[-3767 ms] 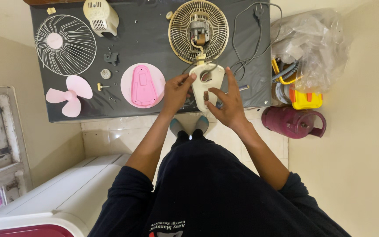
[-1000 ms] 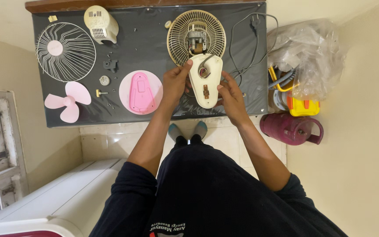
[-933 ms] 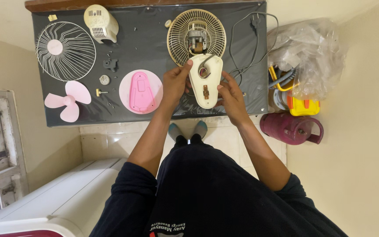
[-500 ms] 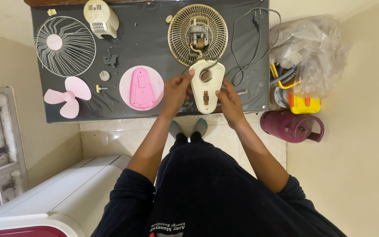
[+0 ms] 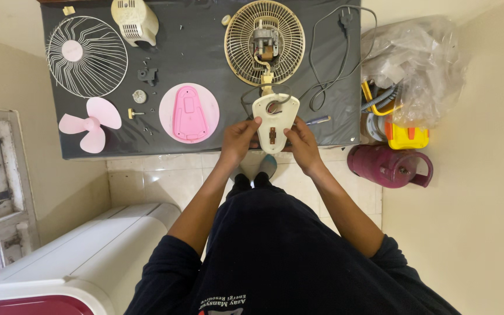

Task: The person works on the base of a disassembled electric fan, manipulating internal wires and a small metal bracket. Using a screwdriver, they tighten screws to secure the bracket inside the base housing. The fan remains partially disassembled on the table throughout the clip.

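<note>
A cream teardrop-shaped plastic fan base housing [image 5: 275, 121] sits at the near edge of the dark grey table mat [image 5: 205, 64], its open inner side up, a round hole at its far end and a small brown fitting at its middle. The left hand [image 5: 239, 137] clasps its left edge and the right hand [image 5: 300, 139] its right edge, fingers curled and pressed onto the rim, so the shell is pinched between both.

To handle it well, I judge the shell should stay level and steady, with the pull on the wires kept slack, since a thin lead runs from it to the beige round wire rear fan guard [image 5: 264, 42] with its motor just beyond.

Left of the housing lies a pink round base plate [image 5: 189, 112], farther left a pale pink three-bladed fan propeller [image 5: 91, 122] and a white wire front grille [image 5: 86, 56]. A black power cord [image 5: 329, 58] loops to the right.
</note>
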